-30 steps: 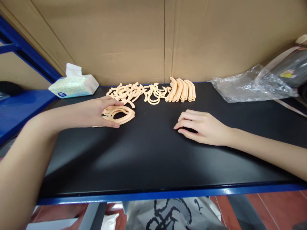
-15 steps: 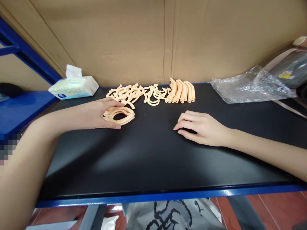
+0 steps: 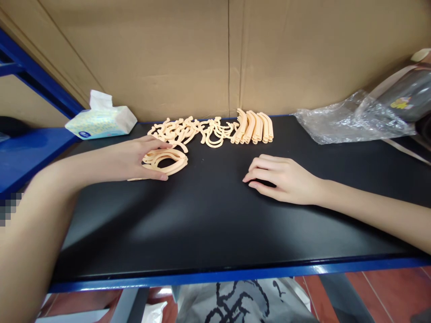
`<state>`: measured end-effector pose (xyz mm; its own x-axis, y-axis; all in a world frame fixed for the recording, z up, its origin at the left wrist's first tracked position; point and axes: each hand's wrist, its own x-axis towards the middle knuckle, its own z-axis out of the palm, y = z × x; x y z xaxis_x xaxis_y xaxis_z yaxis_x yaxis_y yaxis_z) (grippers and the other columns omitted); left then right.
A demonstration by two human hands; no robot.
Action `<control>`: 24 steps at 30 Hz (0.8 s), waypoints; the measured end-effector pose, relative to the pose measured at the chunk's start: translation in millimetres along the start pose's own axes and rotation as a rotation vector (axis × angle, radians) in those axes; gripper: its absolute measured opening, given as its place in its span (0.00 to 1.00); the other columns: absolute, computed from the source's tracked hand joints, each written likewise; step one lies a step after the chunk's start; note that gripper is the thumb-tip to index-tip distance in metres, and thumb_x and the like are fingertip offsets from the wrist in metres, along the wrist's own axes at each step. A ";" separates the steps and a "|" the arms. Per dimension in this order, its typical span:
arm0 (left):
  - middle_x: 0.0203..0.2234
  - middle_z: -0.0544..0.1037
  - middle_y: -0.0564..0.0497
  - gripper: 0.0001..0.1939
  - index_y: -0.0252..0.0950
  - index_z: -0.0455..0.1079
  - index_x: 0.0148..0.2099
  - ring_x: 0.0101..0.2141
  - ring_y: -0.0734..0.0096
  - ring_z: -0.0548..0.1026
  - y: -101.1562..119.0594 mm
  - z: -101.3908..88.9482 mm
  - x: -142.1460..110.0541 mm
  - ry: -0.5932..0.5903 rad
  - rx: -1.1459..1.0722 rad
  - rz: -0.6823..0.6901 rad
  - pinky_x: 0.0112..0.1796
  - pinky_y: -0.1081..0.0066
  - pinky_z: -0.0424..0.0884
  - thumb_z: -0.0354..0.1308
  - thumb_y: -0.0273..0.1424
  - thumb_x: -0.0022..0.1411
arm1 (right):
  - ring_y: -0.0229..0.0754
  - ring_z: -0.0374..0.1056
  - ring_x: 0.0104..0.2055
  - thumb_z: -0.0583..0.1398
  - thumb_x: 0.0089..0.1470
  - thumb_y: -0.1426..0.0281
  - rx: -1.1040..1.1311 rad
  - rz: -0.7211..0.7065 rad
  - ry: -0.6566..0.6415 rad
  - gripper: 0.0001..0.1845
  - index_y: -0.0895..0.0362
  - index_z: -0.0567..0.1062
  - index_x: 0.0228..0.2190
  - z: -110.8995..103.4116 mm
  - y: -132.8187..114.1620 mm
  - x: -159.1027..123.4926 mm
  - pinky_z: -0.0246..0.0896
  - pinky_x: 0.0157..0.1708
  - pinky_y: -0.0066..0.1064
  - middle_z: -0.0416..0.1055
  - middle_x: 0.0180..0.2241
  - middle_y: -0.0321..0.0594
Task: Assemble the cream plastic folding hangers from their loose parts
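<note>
My left hand lies on the black table top, thumb and fingers closed around a small stack of peach plastic loop parts. Behind it sprawls a loose heap of the same peach parts, and to its right stands a neat row of stacked curved peach pieces. My right hand rests palm down on the table right of centre, fingers loosely curled and slightly apart, holding nothing.
A tissue pack sits at the back left on the blue shelf frame. Crumpled clear plastic and a dark bag lie at the back right. A cardboard wall closes the back.
</note>
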<state>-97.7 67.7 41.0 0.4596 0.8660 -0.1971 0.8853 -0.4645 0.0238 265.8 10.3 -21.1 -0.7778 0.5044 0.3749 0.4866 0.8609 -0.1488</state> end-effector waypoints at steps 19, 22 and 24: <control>0.55 0.68 0.49 0.43 0.38 0.62 0.63 0.51 0.59 0.69 -7.8 5.4 2.2 0.060 0.009 0.029 0.54 0.66 0.62 0.54 0.59 0.53 | 0.39 0.65 0.38 0.53 0.64 0.69 0.000 -0.011 0.000 0.10 0.57 0.74 0.40 0.1 0.7 0.1 0.62 0.39 0.31 0.71 0.37 0.39; 0.54 0.69 0.49 0.43 0.38 0.63 0.62 0.49 0.60 0.70 -7.5 4.9 1.6 0.076 0.009 0.028 0.54 0.67 0.62 0.55 0.59 0.52 | 0.39 0.65 0.38 0.53 0.64 0.69 -0.001 -0.011 0.001 0.11 0.57 0.74 0.40 -0.3 0.6 0.1 0.62 0.39 0.31 0.71 0.37 0.39; 0.54 0.68 0.49 0.42 0.37 0.62 0.63 0.49 0.60 0.70 -5.5 3.5 0.4 0.074 0.007 0.041 0.54 0.67 0.62 0.55 0.58 0.53 | 0.39 0.66 0.38 0.53 0.64 0.69 -0.003 -0.009 0.001 0.11 0.57 0.74 0.40 -0.6 0.2 -0.1 0.62 0.39 0.32 0.71 0.37 0.39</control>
<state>-102.6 70.0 37.4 0.4995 0.8575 -0.1234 0.8653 -0.5007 0.0233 266.2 10.4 -20.6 -0.7817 0.4967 0.3771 0.4808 0.8651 -0.1428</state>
